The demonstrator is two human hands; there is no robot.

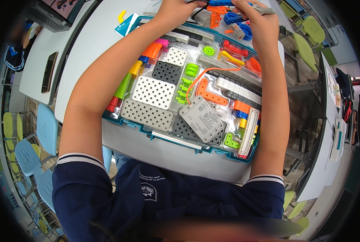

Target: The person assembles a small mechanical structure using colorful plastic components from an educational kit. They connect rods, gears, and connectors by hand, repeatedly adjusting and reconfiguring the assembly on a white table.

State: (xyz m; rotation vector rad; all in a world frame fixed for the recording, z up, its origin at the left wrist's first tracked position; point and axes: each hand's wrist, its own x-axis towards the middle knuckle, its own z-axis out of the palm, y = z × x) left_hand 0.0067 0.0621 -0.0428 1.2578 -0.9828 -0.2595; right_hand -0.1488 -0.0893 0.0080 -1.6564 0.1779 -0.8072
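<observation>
At the far edge of the table my left hand (176, 14) is closed, its fingertips pinching a thin black cable (196, 13); the top edge cuts off part of the hand. A blue plastic beam (220, 2) lies between my two hands, joined to an orange piece (215, 18). My right hand (260, 24) is closed on the blue beam's right end. A grey, pen-shaped rod (267, 10) rests across the same hand. Just below are blue wheel-like rings (246, 32) and a small grey block (237, 30). Whether these parts are joined, I cannot tell.
Under my forearms sits a teal-rimmed tray (180, 142) of colourful building parts. A grey battery-like block (203, 118) with an orange cable lies on it. A small teal-and-white box (126, 25) and a yellow piece (121, 16) lie beyond. Left are a phone (49, 71) and laptop (49, 21).
</observation>
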